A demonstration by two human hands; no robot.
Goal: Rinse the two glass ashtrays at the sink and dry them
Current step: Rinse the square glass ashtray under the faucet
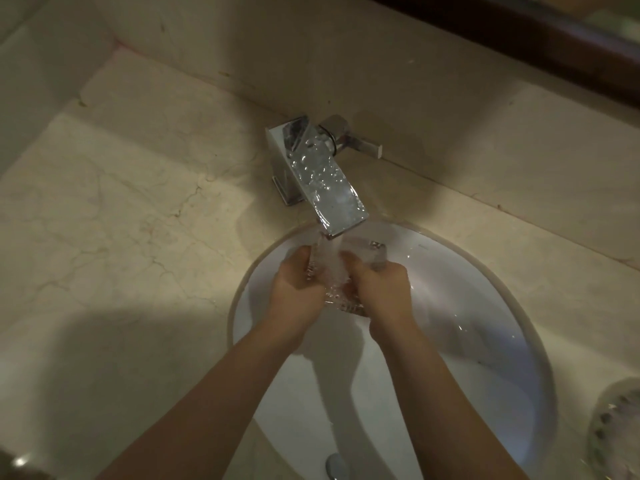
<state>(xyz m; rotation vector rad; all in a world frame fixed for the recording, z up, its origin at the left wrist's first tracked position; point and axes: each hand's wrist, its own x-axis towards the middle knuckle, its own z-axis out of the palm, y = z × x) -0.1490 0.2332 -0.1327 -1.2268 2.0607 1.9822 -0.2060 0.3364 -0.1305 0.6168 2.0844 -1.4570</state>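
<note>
Rinse step: left hand (294, 287) & right hand (379, 289), fingers clamped on glass ashtray (375, 256) under tap (325, 181) stream, mid-frame over sink (512, 299). Next, prob.: turn it w/ firm wet grip, then likely 2nd ashtray (616, 431), lower right on table (121, 220).

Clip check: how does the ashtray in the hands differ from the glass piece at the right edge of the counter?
The held ashtray shows square corners; the glass piece looks round. The held ashtray is gripped by left hand and right hand under the stream from the tap over the sink; the glass piece rests on the counter, untouched and away from the water. Both are clear patterned glass.
</note>
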